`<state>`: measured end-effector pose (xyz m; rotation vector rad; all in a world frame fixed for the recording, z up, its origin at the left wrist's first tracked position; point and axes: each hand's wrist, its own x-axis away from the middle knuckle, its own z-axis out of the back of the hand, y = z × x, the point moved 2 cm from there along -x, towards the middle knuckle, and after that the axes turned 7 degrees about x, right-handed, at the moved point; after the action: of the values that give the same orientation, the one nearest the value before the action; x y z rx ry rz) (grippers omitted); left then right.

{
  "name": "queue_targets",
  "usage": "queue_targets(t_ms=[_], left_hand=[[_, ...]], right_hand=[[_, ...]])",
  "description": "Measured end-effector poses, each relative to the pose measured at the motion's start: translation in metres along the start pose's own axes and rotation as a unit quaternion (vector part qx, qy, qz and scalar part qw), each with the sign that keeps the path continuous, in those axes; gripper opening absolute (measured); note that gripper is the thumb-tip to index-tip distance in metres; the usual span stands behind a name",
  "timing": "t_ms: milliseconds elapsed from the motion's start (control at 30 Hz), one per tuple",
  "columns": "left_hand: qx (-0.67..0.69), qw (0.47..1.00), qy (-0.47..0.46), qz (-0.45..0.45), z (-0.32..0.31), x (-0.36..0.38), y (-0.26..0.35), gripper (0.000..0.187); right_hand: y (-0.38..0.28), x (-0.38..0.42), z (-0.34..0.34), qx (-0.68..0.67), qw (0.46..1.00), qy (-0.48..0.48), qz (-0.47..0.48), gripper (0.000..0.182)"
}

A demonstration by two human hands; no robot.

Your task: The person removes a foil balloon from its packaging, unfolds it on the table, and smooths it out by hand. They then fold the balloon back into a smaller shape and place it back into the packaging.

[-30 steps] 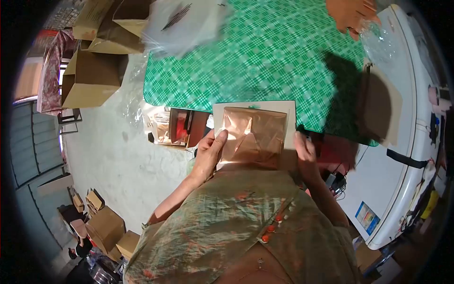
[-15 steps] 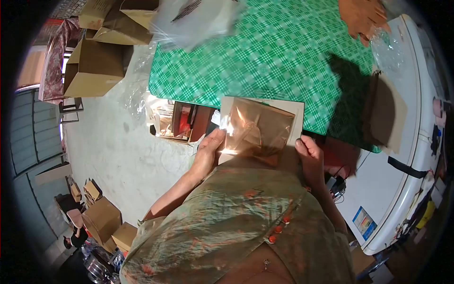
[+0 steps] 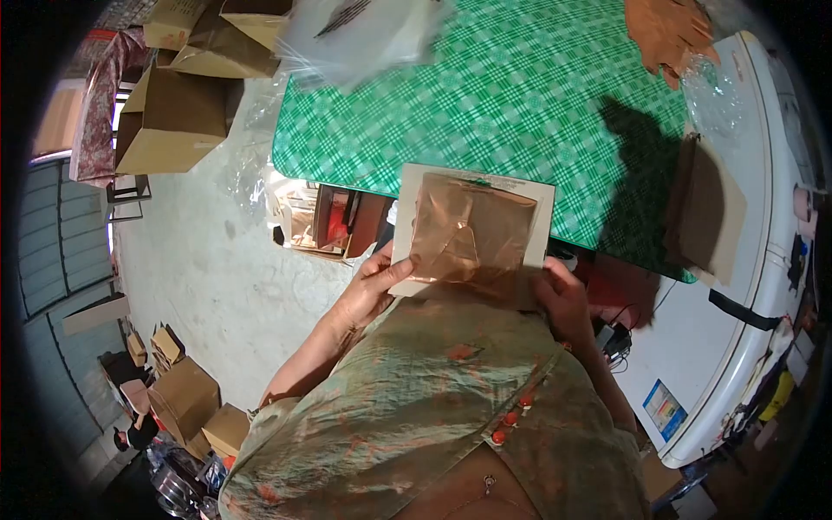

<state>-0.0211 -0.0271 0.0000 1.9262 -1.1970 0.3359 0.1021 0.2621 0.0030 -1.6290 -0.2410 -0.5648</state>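
A pale board with a shiny copper-coloured sheet on its face is held at my waist, its far edge over the near edge of the green checked table. My left hand grips the board's lower left edge, thumb on the front. On the opposite side, my right hand pinches the lower right edge. The sheet looks creased and lies slightly turned on the board. The fingers behind the board are hidden.
Clear plastic bags and brown gloves lie on the table. Cardboard boxes stand at the far left, and more cardboard boxes at the lower left. A white appliance stands at the right. An open drawer or box shows under the table.
The board has risen slightly and tilted, so the bright glare on the copper-coloured sheet has faded. My left hand has slid lower along the edge, with its thumb now on the front.
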Motion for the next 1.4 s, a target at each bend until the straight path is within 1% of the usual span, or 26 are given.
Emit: queue_targets(t_ms=[67, 167, 267, 367, 467, 567, 667, 700, 767, 800, 833, 867, 900, 933, 1000, 1033, 1200, 1300, 1400], left_hand=[[-0.061, 0.998, -0.013, 0.029, 0.012, 0.006, 0.0, 0.042], [-0.145, 0.987, -0.038, 0.052, 0.031, 0.007, -0.004, 0.042], [-0.182, 0.982, -0.033, 0.05, 0.018, 0.01, 0.008, 0.039], [-0.198, 0.979, -0.05, 0.027, 0.027, 0.01, 0.003, 0.032], [-0.181, 0.98, -0.064, 0.051, 0.03, 0.009, 0.001, 0.031], [-0.127, 0.991, -0.024, 0.027, 0.015, 0.004, 0.001, 0.028], [-0.104, 0.994, 0.02, 0.011, 0.006, -0.004, 0.003, 0.029], [-0.089, 0.996, 0.009, 0.015, 0.007, -0.006, 0.004, 0.035], [-0.077, 0.997, 0.023, 0.006, 0.003, -0.009, 0.003, 0.041], [-0.07, 0.997, 0.03, 0.002, 0.0, -0.009, 0.003, 0.044], [-0.09, 0.996, 0.023, 0.003, -0.001, -0.011, 0.005, 0.052], [-0.089, 0.996, 0.02, -0.007, -0.005, -0.011, 0.006, 0.053], [-0.088, 0.996, 0.017, -0.017, -0.014, -0.011, 0.008, 0.054], [-0.088, 0.996, 0.013, -0.028, -0.019, -0.011, 0.01, 0.056], [-0.086, 0.996, -0.012, -0.018, -0.021, -0.012, 0.014, 0.056], [-0.085, 0.996, -0.024, -0.012, -0.023, -0.013, 0.015, 0.056], [-0.111, 0.994, -0.019, -0.004, -0.03, -0.019, 0.023, 0.05], [-0.131, 0.991, -0.007, -0.008, -0.026, -0.024, 0.019, 0.047], [-0.149, 0.989, 0.01, -0.009, -0.025, -0.028, 0.016, 0.046]], right_hand=[[0.003, 0.002, 0.001, 0.021, 1.0, -0.001, -0.005, 0.026], [0.015, 0.001, 0.003, 0.063, 0.998, 0.024, 0.006, 0.02], [0.025, 0.0, 0.009, 0.164, 0.986, 0.028, 0.005, 0.014], [0.008, 0.0, 0.004, 0.224, 0.973, 0.04, 0.039, 0.015], [0.008, -0.003, 0.007, 0.235, 0.97, 0.016, 0.055, 0.015], [0.005, -0.006, -0.003, 0.098, 0.991, 0.017, 0.093, 0.024], [-0.004, -0.008, -0.001, 0.08, 0.996, -0.013, 0.042, 0.033], [-0.008, -0.009, -0.003, 0.045, 0.999, -0.008, 0.025, 0.031], [-0.015, -0.011, -0.007, -0.026, 1.0, 0.004, -0.009, 0.029], [-0.018, -0.012, -0.006, -0.024, 1.0, 0.003, 0.004, 0.028], [-0.019, -0.012, -0.004, -0.022, 1.0, 0.002, 0.016, 0.028], [-0.022, -0.013, -0.003, -0.02, 0.999, 0.001, 0.028, 0.027], [-0.027, -0.015, -0.003, 0.027, 0.997, 0.019, 0.066, 0.026], [-0.027, -0.016, -0.003, 0.001, 0.998, 0.017, 0.054, 0.027], [-0.035, -0.016, -0.002, 0.05, 0.996, 0.032, 0.066, 0.028], [-0.037, -0.016, -0.002, 0.046, 0.997, 0.038, 0.05, 0.028], [-0.043, -0.018, 0.0, 0.05, 0.997, 0.061, -0.025, 0.031], [-0.032, -0.023, 0.003, 0.026, 0.998, 0.051, 0.032, 0.03], [-0.028, -0.024, -0.001, 0.031, 0.993, 0.018, 0.112, 0.029]])
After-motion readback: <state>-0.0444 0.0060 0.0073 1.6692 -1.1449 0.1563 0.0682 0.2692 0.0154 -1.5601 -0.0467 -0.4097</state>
